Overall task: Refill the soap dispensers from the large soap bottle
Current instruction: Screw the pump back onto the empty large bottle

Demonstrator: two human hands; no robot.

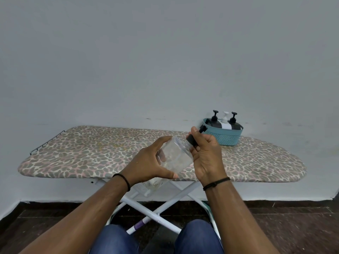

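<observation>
Both hands hold a clear, tilted dispenser [175,155]: left hand [146,162] fingers grasping its body, right hand [205,153] fingers its black pump [191,138]

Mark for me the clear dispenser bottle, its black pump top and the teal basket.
clear dispenser bottle [174,155]: head view, on its transparent side wall.
black pump top [190,138]: head view, on the black collar.
teal basket [228,137]: head view, on its perforated front wall.
</observation>
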